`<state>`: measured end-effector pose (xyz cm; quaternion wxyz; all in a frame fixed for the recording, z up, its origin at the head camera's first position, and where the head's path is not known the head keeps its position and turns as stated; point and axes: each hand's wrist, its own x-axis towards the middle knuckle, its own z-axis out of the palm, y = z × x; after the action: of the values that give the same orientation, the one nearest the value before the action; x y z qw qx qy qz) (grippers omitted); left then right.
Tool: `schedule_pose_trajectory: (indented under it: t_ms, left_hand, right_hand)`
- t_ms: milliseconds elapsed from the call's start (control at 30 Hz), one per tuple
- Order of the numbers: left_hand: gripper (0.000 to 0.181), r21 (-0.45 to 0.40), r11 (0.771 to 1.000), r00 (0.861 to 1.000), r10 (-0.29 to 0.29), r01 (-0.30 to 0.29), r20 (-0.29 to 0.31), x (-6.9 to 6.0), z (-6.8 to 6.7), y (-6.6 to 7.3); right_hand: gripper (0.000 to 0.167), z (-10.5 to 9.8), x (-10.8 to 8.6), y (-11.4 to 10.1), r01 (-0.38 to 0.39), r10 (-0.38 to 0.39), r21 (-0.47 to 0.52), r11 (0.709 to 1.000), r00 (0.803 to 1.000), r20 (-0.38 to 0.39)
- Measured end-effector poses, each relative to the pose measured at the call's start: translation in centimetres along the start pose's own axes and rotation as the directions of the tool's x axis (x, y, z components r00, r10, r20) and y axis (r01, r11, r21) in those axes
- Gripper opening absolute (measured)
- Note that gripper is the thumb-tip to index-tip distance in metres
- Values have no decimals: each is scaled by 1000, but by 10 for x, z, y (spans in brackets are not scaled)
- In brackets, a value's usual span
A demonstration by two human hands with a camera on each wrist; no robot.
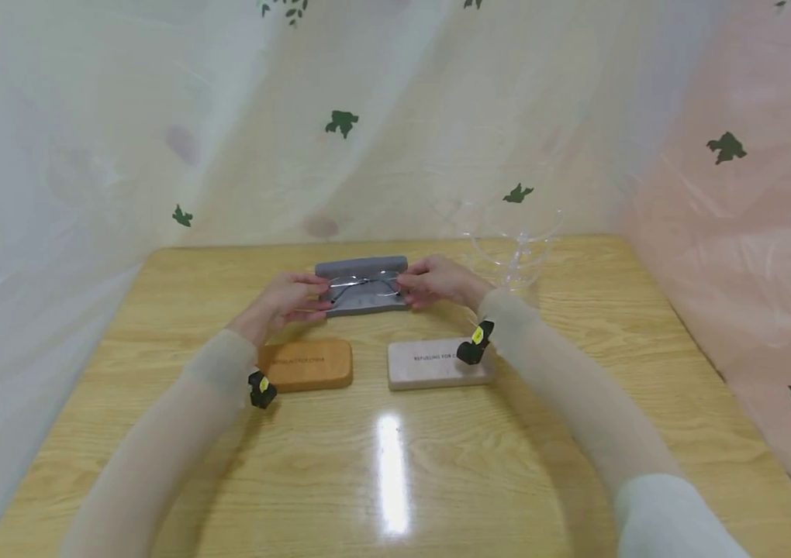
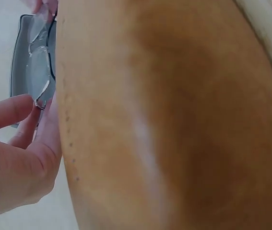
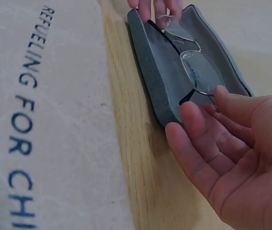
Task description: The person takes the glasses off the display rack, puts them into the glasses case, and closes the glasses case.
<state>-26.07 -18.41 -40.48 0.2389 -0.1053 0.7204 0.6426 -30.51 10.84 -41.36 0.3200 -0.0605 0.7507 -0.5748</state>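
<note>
A pair of thin-framed eyeglasses (image 1: 366,280) is at the open grey glasses case (image 1: 360,266), its lenses over the case's inside. My left hand (image 1: 288,298) pinches one end of the frame between thumb and fingers, near the hinge, as the left wrist view shows. At the other end, my right hand (image 1: 440,280) pinches the frame with its thumb and a finger. The dark temple tips (image 3: 187,97) are folded behind the lenses. Whether the glasses touch the case floor I cannot tell.
A closed orange-brown glasses case (image 1: 312,364) lies below my left wrist. Its pale, lettered counterpart (image 1: 423,364) lies near my right wrist. Behind my right hand stands a clear plastic stand (image 1: 517,260). A patterned curtain (image 1: 395,178) borders the wooden table (image 1: 312,473).
</note>
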Motion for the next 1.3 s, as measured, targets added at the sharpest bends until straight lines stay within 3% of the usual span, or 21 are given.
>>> schedule_pose_trajectory:
  t_ms: [333,900,1100,1300]
  left_hand:
    - [47,1,1000,999,-8,8,31,0,-3,3]
    - [53,-30,999,996,-24,27,86,1,-7,4]
    - [52,-45,999,994,-19,24,108,1,-8,3]
    - [52,-55,998,993,-13,19,120,2,-10,1]
  right_hand:
    - [35,-1,6,7,-25,25,-18,1000,1000,-11]
    - [34,7,5,2,-89,90,41,995,996,-24]
    - [35,7,3,1,-76,79,49,996,995,-63]
    - [39,1,2,5,-61,63,50,997,997,-38]
